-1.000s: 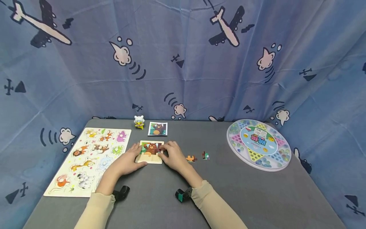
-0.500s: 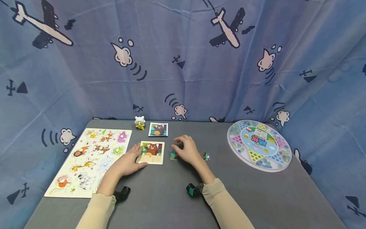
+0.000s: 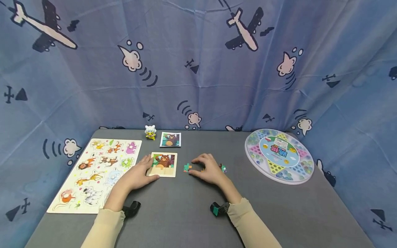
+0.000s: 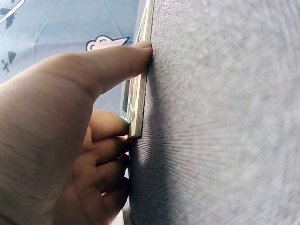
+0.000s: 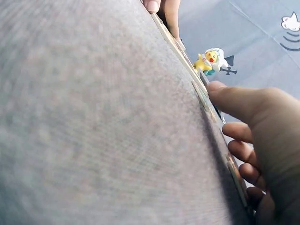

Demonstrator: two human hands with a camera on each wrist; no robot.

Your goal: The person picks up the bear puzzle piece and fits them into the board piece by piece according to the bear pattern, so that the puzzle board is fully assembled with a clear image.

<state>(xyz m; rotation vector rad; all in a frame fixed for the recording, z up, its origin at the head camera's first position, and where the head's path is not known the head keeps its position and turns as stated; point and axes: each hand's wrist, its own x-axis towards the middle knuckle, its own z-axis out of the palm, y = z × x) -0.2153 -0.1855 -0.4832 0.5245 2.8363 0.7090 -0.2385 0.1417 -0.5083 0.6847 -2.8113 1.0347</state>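
Observation:
A small wooden jigsaw tray (image 3: 164, 173) shows a brown bear in its upper part and bare wood along its lower strip. My left hand (image 3: 139, 175) rests at its left side, the thumb on its near edge (image 4: 133, 58) and the other fingers around the corner. To the right, my right hand (image 3: 211, 169) hovers low with thumb and forefinger spread, tips right at a green-and-orange jigsaw piece (image 3: 187, 168). Partly covered by this hand is an orange piece (image 3: 203, 169); another green-and-brown piece (image 3: 223, 168) shows beyond the knuckles.
A printed bear card (image 3: 170, 139) and a small white-and-yellow figurine (image 3: 150, 132) stand behind the tray. On the left lies a large animal puzzle board (image 3: 93, 184), partly under the left forearm. A round board-game box (image 3: 280, 155) lies at the right.
My right hand has left the tray and moved right, then lowered to the loose pieces, fingers spreading. A brown piece now sits in the tray's right side. My left hand has stayed put.

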